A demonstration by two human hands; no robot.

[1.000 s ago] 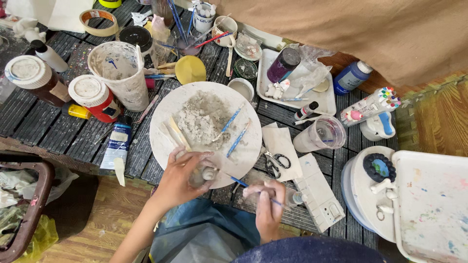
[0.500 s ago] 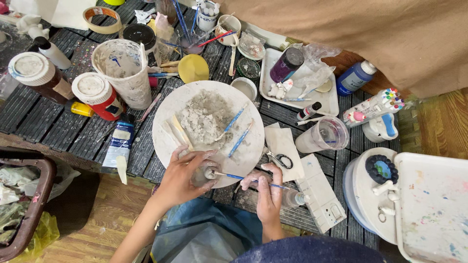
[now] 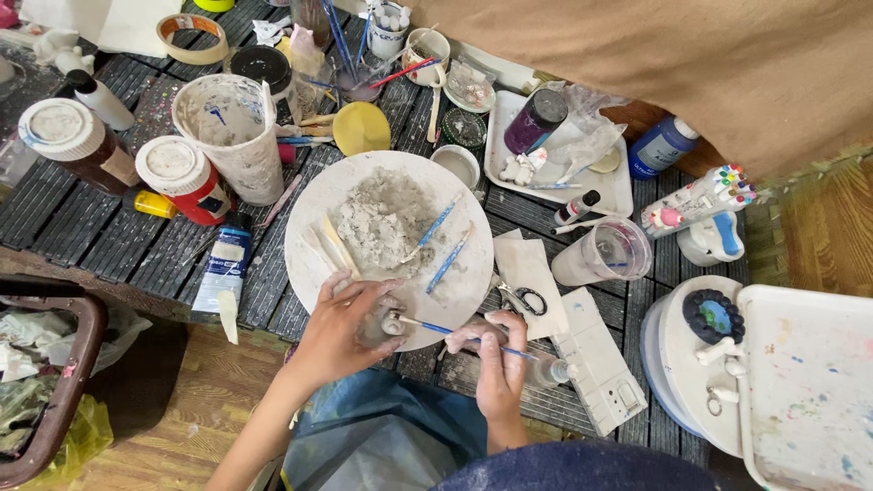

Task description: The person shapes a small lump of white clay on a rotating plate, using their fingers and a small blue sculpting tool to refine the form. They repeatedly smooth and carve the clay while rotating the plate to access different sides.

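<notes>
A dark slatted table (image 3: 109, 245) fills the upper and middle frame over a wooden floor, crowded with paint-spattered jars, a tape roll and a round white board (image 3: 318, 205) smeared with grey clay. At lower centre the left hand (image 3: 341, 327) curls around a small pale clay piece (image 3: 393, 323) at the board's near edge. Just right of it, the right hand (image 3: 498, 364) pinches a thin blue-handled tool (image 3: 446, 329), its tip touching the piece.

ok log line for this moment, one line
left hand: holds small clay piece at plate edge | right hand: holds blue tool, tip on piece | clay mound on plate | scissors right of plate
</notes>
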